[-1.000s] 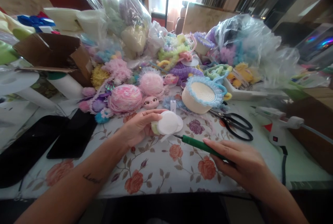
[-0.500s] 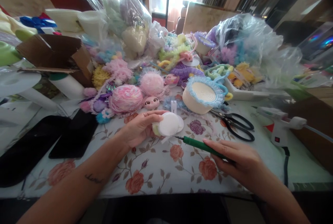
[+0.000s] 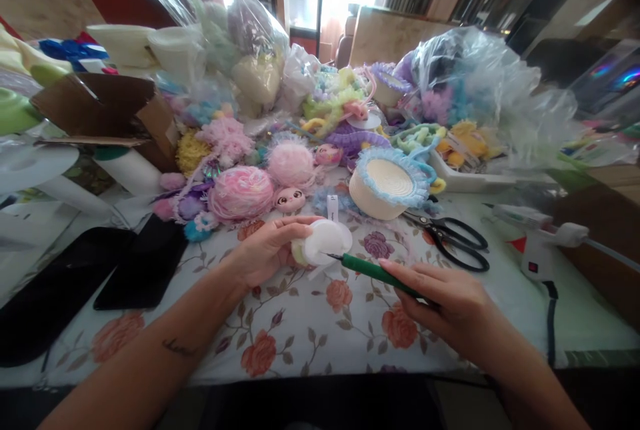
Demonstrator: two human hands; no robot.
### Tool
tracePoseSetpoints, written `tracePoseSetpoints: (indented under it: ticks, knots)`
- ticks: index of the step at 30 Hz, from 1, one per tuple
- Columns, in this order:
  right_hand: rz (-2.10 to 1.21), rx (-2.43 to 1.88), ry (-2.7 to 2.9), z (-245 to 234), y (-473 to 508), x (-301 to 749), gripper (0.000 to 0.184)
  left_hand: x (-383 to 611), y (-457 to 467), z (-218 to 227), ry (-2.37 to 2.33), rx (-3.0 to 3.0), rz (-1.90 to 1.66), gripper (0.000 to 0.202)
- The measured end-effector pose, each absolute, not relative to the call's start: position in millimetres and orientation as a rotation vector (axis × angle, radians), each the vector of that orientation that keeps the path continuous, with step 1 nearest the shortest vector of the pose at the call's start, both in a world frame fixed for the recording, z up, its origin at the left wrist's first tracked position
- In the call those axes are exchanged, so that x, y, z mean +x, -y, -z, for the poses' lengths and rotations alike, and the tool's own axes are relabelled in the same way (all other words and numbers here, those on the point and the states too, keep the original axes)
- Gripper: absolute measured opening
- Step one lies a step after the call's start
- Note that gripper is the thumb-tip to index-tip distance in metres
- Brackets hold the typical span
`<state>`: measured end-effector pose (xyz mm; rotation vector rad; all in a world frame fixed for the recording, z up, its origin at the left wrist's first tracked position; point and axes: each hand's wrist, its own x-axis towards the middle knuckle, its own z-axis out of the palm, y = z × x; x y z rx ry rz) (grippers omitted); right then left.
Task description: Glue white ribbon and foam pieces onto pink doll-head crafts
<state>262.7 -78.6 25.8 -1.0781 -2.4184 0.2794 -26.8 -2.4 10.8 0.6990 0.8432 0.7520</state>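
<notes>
My left hand (image 3: 267, 250) grips a small round white spool (image 3: 324, 241) just above the flowered tablecloth (image 3: 320, 323), its flat white face turned toward me. My right hand (image 3: 443, 303) is closed on a green-handled tool (image 3: 375, 271) with a thin metal tip. That tip touches the lower face of the white spool. A short white ribbon end hangs below the spool.
Black scissors (image 3: 457, 241) and a white glue gun (image 3: 535, 243) lie to the right. A cream spool with blue frill (image 3: 386, 183), pink yarn balls (image 3: 241, 191), small doll heads (image 3: 291, 199), plastic bags and a cardboard box (image 3: 107, 107) crowd the back. Two black pouches (image 3: 143, 260) lie at left.
My right hand has moved left and up with the green tool, so its tip now reaches the spool's face. The left hand has barely shifted.
</notes>
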Motion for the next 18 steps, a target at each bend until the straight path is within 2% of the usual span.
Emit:
tracePoseSetpoints:
  ticks: [18]
  knots:
    - [-0.262, -1.134, 2.392, -28.6, 77.6, 271.2, 0.047, -26.7, 1.4, -14.8, -0.881, 0.686, -0.782, 0.044]
